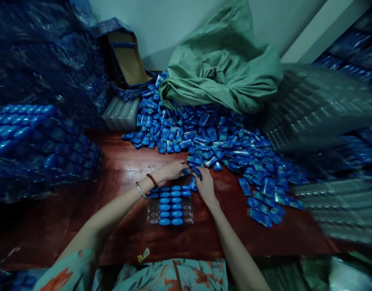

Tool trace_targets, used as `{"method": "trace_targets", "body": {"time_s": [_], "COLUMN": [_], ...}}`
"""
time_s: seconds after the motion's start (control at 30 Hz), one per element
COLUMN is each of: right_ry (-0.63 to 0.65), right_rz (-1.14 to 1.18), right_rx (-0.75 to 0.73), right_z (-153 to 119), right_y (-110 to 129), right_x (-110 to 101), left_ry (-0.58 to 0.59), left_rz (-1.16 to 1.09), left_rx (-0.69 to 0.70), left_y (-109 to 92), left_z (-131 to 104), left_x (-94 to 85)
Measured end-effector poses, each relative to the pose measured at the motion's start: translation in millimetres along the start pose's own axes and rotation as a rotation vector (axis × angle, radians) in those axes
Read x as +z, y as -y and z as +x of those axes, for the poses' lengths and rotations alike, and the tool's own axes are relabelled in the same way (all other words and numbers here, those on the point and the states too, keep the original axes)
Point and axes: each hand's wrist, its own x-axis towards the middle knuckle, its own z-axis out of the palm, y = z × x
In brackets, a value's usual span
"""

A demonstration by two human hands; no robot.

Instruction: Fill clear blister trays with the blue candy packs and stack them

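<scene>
A clear tray point(154, 218) lies on the red-brown table, its middle columns and upper rows filled with blue oval pieces point(164, 214). Empty hollows show at its lower left and lower right. Just beyond the tray's upper edge, my left hand point(175, 169) has its fingers closed round a small blue piece point(185, 172). My right hand point(204, 181) is beside it, fingers pinched on another blue piece point(197, 173). Both hands touch the near edge of a large heap of blue wrapped pieces point(210, 133). A bracelet is on the left wrist.
A green cloth sack point(222, 76) lies behind the heap. Stacked filled trays point(40, 149) stand at left, clear trays point(340, 206) at right. An open box point(128, 62) leans at the back left, near small clear trays point(121, 113). Yellow scraps point(143, 254) lie near the front edge.
</scene>
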Motion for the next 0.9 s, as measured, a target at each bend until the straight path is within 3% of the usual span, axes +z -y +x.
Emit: {"method": "trace_targets", "body": {"time_s": [0.1,0.2,0.37,0.53,0.7,0.83,0.9], "right_ry": [-0.003,0.015,0.137,0.205,0.346,0.197,0.194], "right_rz": [0.016,-0.078,-0.459,-0.71,-0.632,-0.258,0.016], "right_rx": [0.022,0.025,-0.032,-0.094,-0.047,0.078,0.083], "right_z": [1.5,-0.3,-13.8,-13.0,1.7,-15.2,-33.1], "right_y": [4.7,-8.4,-35.8,-22.0,-9.6,-24.7,-27.5], "right_x": [-2.1,-19.9,-61.7,-76.1,-71.9,-86.9,-93.2], "left_ry": [0.088,0.046,-0.029,-0.188,-0.354,-0.553,-0.584], "left_rz": [0.088,0.117,0.133,0.102,-0.058,-0.011,-0.04], "left_rx": [-0.076,-0.156,-0.301,-0.464,-0.528,-0.551,-0.582], "left_y": [7.6,20.8,43.8,52.7,37.4,5.7,-18.4], "left_z": [5.7,-2.5,-41.5,-86.8,-147.5,-220.1,-245.6], "left_x": [-0.4,-7.3,-13.1,-7.0,-6.6,-1.1,7.0]}}
